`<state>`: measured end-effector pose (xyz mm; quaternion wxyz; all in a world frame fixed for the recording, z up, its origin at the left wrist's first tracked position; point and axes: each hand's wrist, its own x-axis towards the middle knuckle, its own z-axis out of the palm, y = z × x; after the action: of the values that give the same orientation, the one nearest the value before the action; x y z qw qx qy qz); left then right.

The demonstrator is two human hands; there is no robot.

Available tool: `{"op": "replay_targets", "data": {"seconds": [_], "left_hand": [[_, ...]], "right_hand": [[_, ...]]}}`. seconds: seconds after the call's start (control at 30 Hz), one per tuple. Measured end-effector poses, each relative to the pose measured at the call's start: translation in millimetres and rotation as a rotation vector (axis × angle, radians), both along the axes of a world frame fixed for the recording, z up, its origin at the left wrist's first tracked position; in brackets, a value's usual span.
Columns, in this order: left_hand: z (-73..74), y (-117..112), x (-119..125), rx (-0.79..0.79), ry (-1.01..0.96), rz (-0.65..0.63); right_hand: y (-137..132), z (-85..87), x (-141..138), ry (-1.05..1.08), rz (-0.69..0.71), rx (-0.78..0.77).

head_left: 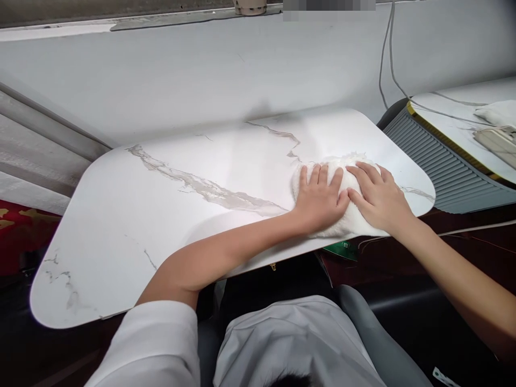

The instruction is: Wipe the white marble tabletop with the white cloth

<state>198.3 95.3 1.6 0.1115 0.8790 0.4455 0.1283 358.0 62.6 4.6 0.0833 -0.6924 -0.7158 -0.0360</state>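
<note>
**Reader:** Where are the hands, and what are they on?

**Describer:** Both hands lie flat, fingers spread, on a fluffy white cloth. The cloth sits at the right end of a white marble-patterned tabletop, close to its near edge and its rounded right corner. The left hand presses on the cloth's left part, and the right hand on its right part. The thumbs nearly meet in the middle. Neither hand is closed around the cloth; they are open palms resting on it, not gripping.

**Reader:** Which way does the cloth lie from the person?

**Describer:** Forward and to the right of the body. The left arm reaches across the table's near edge at a slant to get there, while the right arm comes in from the lower right. The cloth is bunched, somewhat wider left to right than front to back. Both hands are equally on it, so neither is nearer.

**Reader:** And which way is the bare surface?

**Describer:** Almost all of it stretches to the left of the hands, with grey veins running across it. A pale wall stands behind the table.

**Reader:** Anything else nearby?

**Describer:** To the right, well apart, a grey ribbed unit and a second marble-patterned top with cables.
</note>
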Motion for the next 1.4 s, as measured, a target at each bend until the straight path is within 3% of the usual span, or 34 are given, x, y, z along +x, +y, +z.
{"op": "replay_targets", "data": {"seconds": [0.4, 0.57, 0.73, 0.9, 1.07, 1.2, 1.4], "left_hand": [[-8.3, 162.3, 6.8, -0.02, -0.152, 0.076], [-13.1, 210.5, 9.5, -0.083, -0.191, 0.08], [-14.6, 239.6, 11.9, -0.107, -0.178, 0.099], [-16.0, 247.6, 13.2, -0.079, -0.204, 0.119], [-15.1, 237.6, 10.9, -0.092, -0.17, 0.137], [-12.4, 214.5, 2.7, -0.041, -0.12, 0.164], [-6.5, 158.3, -16.1, 0.039, -0.065, 0.183]], "right_hand": [[154.6, 4.1, -7.6, 0.158, -0.041, -0.023], [192.0, 6.8, -11.1, 0.187, -0.052, -0.022], [214.0, 13.0, -14.9, 0.184, -0.035, -0.02], [227.5, 10.0, -11.7, 0.152, -0.024, 0.005], [220.8, 7.7, -12.7, 0.13, -0.001, 0.024], [206.8, 6.2, -15.2, 0.114, 0.055, -0.007], [171.3, -5.2, -22.7, 0.02, 0.151, 0.073]]}}
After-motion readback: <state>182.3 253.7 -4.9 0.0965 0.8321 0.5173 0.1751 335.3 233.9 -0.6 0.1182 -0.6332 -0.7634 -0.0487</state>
